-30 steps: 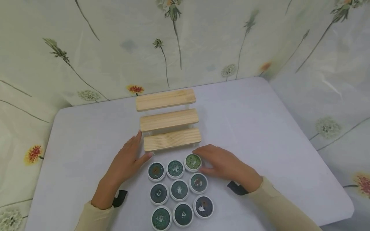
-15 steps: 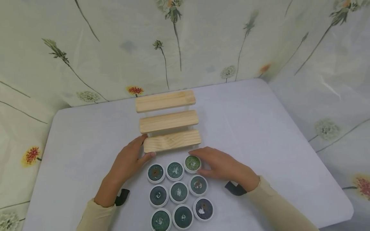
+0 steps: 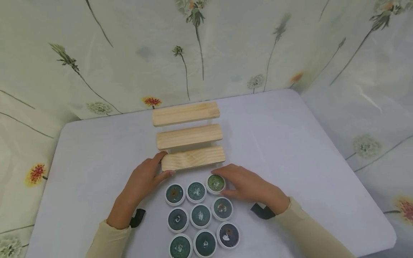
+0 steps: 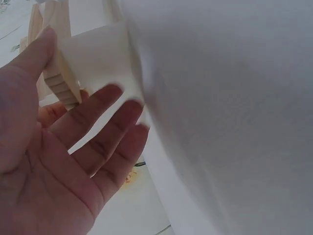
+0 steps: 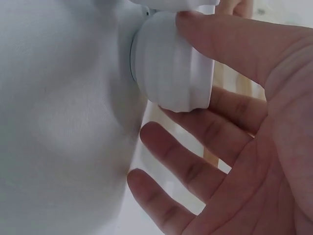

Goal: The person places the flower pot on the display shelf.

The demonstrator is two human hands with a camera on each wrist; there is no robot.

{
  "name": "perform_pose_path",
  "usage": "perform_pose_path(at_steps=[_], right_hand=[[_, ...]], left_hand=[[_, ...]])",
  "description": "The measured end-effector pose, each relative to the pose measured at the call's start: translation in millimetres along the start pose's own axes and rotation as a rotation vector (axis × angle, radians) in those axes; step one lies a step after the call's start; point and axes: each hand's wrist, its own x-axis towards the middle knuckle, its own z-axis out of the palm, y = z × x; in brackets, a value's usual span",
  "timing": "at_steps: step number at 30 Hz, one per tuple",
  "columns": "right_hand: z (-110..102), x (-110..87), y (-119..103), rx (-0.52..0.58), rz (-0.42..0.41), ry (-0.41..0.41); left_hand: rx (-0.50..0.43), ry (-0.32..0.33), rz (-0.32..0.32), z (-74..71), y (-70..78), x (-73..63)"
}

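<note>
A stand of three pale wooden steps (image 3: pixel 189 137) has whitish side panels (image 4: pixel 100 56). My left hand (image 3: pixel 143 181) pinches the left end of its front step (image 3: pixel 195 158), thumb on the front edge and index finger behind. The other left fingers are spread beside the panel in the left wrist view. My right hand (image 3: pixel 250 184) holds a small white pot with a speckled green top (image 3: pixel 216 183), at the back right of a group of similar pots. Seen from the right wrist, thumb and index finger lie around the ribbed white wall (image 5: pixel 168 61), lower fingers apart from it.
Several more white pots with dark green tops (image 3: pixel 200 215) stand close together in rows in front of the stand. A white cloth covers the table (image 3: pixel 274 143). A flower-printed curtain (image 3: pixel 226 46) hangs behind and at both sides.
My left hand has moved right, its index finger going behind the front step and its thumb reaching the front edge. My right hand has closed slightly around the green-topped pot, which stays in place.
</note>
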Motion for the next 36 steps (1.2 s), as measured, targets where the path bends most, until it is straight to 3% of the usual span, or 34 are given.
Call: perform_pose_path(at_steps=[10, 17, 24, 36], right_hand=[[4.8, -1.1, -1.4, 0.03, 0.016, 0.024], [8.4, -2.7, 0.0, 0.046, 0.037, 0.051], [11.0, -4.5, -1.9, 0.052, 0.04, 0.058], [13.3, -4.5, -3.8, 0.031, 0.077, 0.053]], left_hand=[[-0.046, -0.061, -0.02, -7.3, 2.7, 4.5], [-0.1, -0.05, -0.009, -7.8, 1.6, 6.5], [-0.181, -0.073, 0.049, -10.2, 4.3, 10.9], [-0.147, -0.062, 0.015, -5.4, -2.6, 8.1]])
